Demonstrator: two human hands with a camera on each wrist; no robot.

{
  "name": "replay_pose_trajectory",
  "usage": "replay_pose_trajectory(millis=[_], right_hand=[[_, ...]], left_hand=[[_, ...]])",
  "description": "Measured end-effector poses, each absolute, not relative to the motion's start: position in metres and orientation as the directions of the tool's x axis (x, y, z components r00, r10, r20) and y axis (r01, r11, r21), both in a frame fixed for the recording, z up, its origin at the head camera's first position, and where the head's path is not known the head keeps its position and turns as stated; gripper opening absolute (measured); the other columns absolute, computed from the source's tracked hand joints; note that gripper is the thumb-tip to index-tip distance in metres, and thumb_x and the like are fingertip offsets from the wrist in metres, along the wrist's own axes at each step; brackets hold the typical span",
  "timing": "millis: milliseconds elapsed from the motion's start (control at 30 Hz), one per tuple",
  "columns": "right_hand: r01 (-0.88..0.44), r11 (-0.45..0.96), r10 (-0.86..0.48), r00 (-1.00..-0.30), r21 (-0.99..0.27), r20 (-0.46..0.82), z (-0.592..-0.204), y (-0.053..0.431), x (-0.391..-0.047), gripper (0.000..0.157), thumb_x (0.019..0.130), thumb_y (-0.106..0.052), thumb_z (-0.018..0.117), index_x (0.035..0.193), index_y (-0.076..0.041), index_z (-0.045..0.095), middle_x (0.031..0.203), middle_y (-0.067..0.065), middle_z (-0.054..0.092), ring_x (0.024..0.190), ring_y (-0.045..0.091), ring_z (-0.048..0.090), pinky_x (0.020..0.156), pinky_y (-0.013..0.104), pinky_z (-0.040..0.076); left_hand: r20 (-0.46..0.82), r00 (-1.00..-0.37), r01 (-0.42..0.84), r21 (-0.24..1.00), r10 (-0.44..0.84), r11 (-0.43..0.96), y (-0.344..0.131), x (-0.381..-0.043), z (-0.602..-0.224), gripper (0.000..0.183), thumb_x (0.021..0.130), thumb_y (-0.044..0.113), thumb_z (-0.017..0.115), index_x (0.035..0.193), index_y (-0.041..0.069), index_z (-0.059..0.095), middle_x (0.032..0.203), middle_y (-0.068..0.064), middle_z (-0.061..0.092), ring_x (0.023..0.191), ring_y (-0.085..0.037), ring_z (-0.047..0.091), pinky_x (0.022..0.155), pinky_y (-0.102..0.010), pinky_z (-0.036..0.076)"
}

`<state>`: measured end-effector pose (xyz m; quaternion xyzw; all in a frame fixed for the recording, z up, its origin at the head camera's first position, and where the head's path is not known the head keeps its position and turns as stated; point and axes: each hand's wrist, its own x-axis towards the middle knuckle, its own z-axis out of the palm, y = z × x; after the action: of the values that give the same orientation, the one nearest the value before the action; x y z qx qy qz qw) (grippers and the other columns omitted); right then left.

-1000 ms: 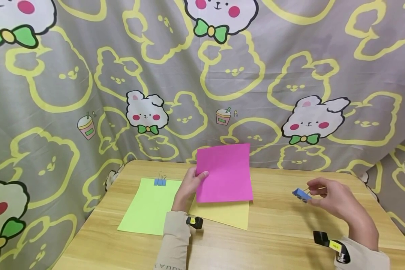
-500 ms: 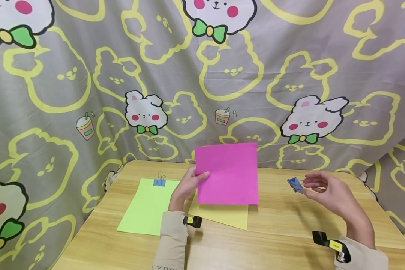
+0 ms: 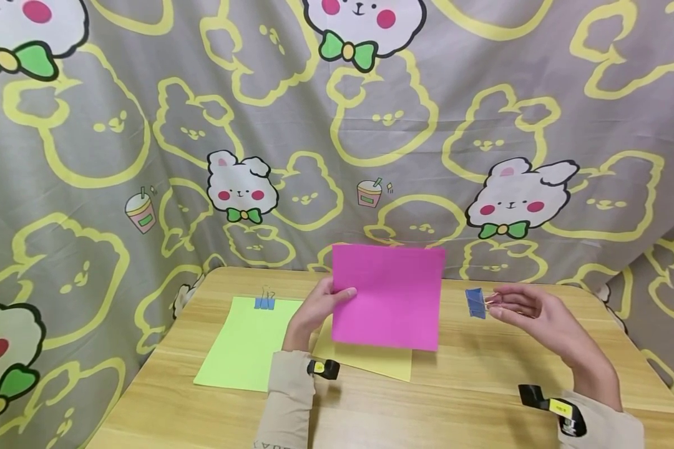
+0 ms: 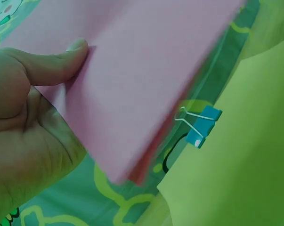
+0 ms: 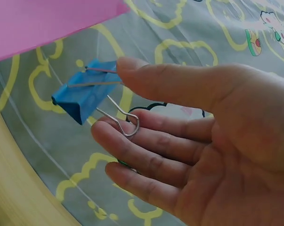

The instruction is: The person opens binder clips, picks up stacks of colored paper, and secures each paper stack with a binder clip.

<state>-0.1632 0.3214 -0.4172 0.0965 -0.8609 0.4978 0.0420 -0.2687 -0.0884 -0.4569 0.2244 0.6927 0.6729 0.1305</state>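
Note:
Raised over the table, a stack of magenta paper [image 3: 393, 296] is pinched at its left edge by my left hand [image 3: 321, 312]. The thumb lies across the front face and the fingers are behind the sheets. In the left wrist view, the lower edge of the paper [image 4: 132, 94] shows more than one layer. My right hand [image 3: 545, 324] holds a blue binder clip [image 3: 475, 303] by its wire handles, to the right of the paper. The right wrist view shows the thumb on one handle of the clip [image 5: 87, 89] and the fingers by the other handle.
Yellow paper [image 3: 365, 362] lies on the wooden table [image 3: 382, 411] below the magenta stack. To the left lies green paper [image 3: 241, 349] with a blue binder clip [image 3: 264, 304] on its top edge. A patterned curtain [image 3: 314, 93] hangs behind the table.
The magenta paper has shifted right and turned slightly. My right hand has brought the binder clip left and a little upward, nearer the paper, and the clip has turned.

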Motion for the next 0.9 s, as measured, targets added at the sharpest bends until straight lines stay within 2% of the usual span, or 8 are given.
replay_pose_trajectory(millis=[167, 333, 700, 900], right_hand=[[-0.227, 0.486, -0.161, -0.972, -0.844, 0.169, -0.419, 0.322, -0.164, 0.054, 0.103, -0.024, 0.065, 0.147, 0.003, 0.049, 0.128, 0.014, 0.069, 0.107, 0.000, 0.067, 0.084, 0.016, 0.053], [-0.247, 0.404, -0.186, -0.965, -0.881, 0.186, -0.422, 0.323, -0.165, 0.048, 0.103, -0.015, 0.065, 0.144, 0.006, 0.051, 0.126, 0.005, 0.071, 0.109, 0.005, 0.068, 0.086, 0.017, 0.054], [-0.199, 0.345, -0.168, -0.974, -0.917, 0.149, -0.423, 0.324, -0.166, 0.047, 0.103, -0.013, 0.064, 0.141, 0.010, 0.049, 0.120, -0.004, 0.073, 0.106, 0.006, 0.070, 0.086, 0.015, 0.053], [-0.189, 0.335, -0.180, -0.974, -0.923, 0.134, -0.425, 0.323, -0.167, 0.039, 0.103, -0.014, 0.064, 0.137, 0.004, 0.055, 0.118, -0.003, 0.075, 0.107, 0.009, 0.071, 0.086, 0.016, 0.053]], left_hand=[[0.122, -0.863, 0.140, 0.990, 0.490, -0.001, -0.083, -0.267, -0.455, 0.027, 0.104, 0.004, 0.056, 0.127, -0.010, 0.058, 0.110, -0.015, 0.066, 0.093, -0.021, 0.069, 0.087, -0.037, 0.057], [0.126, -0.853, 0.145, 0.989, 0.507, -0.001, -0.079, -0.266, -0.454, 0.027, 0.104, 0.005, 0.057, 0.125, -0.012, 0.058, 0.106, -0.015, 0.068, 0.090, -0.019, 0.069, 0.086, -0.035, 0.056], [0.122, -0.842, 0.132, 0.991, 0.525, -0.019, -0.075, -0.265, -0.452, 0.025, 0.104, 0.004, 0.056, 0.124, -0.011, 0.059, 0.102, -0.013, 0.069, 0.088, -0.019, 0.071, 0.083, -0.034, 0.057], [0.111, -0.843, 0.120, 0.993, 0.526, -0.017, -0.072, -0.264, -0.452, 0.024, 0.104, 0.005, 0.056, 0.123, -0.010, 0.060, 0.101, -0.011, 0.070, 0.087, -0.018, 0.070, 0.082, -0.034, 0.057]])
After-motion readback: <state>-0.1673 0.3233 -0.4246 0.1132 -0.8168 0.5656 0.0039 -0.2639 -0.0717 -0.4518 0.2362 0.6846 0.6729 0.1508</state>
